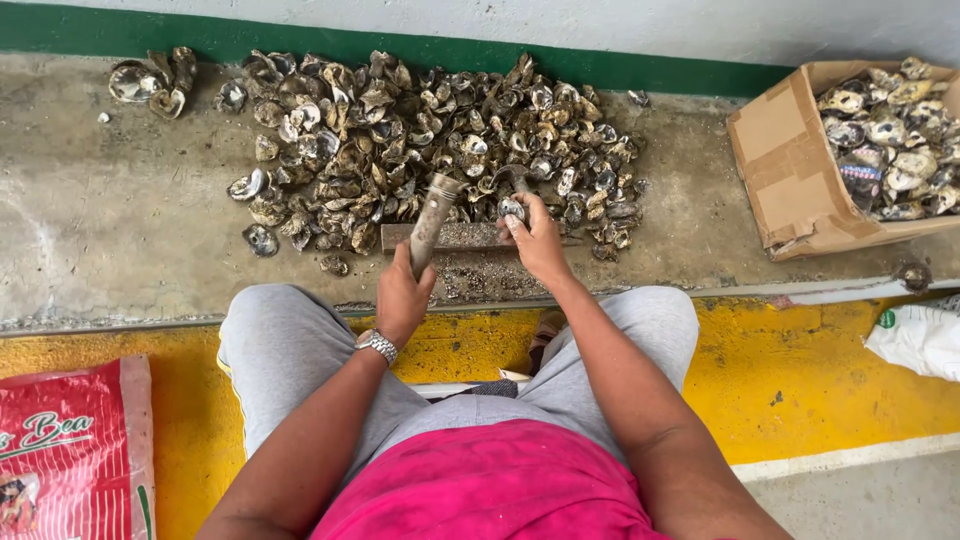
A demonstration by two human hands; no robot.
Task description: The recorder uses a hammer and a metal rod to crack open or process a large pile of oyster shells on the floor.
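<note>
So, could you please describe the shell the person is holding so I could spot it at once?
Start at the big pile of oyster shells on the concrete ledge. At its near edge lies a flat block; the right hand pinches one small grey shell above it, the only one held.

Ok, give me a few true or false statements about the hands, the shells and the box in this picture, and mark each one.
1. The left hand grips a grey cylindrical tool. True.
2. The right hand is resting on the person's knee. False: it holds a shell at the flat block in front of the pile of shells.
3. The cardboard box is empty. False: it holds many shells.
4. A wristwatch is on the left wrist. True.
5. The red sack lies beside the box. False: it lies at the lower left, far from the box.
</note>
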